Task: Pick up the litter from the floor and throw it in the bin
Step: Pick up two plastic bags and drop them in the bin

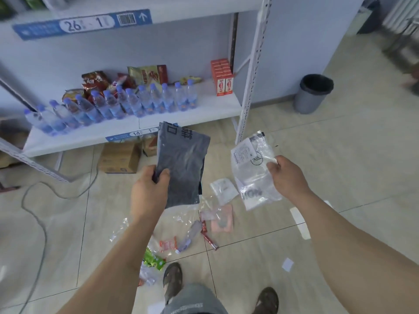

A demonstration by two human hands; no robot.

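My left hand (148,191) grips a flat grey plastic mailer bag (183,164) by its lower left edge, held up above the floor. My right hand (286,175) pinches a clear plastic bag with a white label (251,171) at its right side. On the tiled floor below lie several more pieces of litter: a white packet (223,188), a pink wrapper (223,219), a red stick wrapper (208,236), a green wrapper (154,260) and clear film (118,230). The grey bin with a black liner (314,92) stands at the far right by the shelf's end.
A white shelf unit (136,130) with water bottles, snack bags and red boxes fills the left. Cardboard boxes (120,158) sit under it. A grey cable (43,223) snakes over the floor at left. White paper scraps (300,220) lie at right. My feet (173,281) stand at the bottom.
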